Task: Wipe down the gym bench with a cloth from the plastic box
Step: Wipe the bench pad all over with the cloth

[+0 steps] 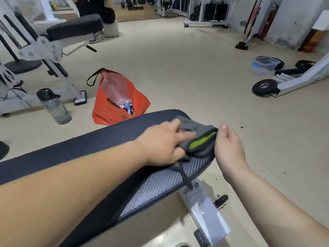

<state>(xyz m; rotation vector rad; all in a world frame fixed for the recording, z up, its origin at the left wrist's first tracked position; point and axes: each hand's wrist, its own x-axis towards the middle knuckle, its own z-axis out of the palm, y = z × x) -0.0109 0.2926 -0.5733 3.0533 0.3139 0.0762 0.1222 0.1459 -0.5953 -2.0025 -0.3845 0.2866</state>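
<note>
Pressing cloth [197, 129] onto bench [89, 145], centre-right of frame, with left hand [160, 145], fingers lying fairly straight and blurred across it; seemingly pinching its right edge with right hand [227, 147], fingers curled, thumb raised. Judging it light, soft and limp, prone to bunching and sliding on the ribbed bench, so favouring a flat palm over a folded wad rather than a corner pinch. Noting box [265, 65] in the upper right, well apart.

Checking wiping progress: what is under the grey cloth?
The grey cloth lies on the dark bench pad, with the left hand resting on it. The pad's surface directly beneath is covered.
</note>
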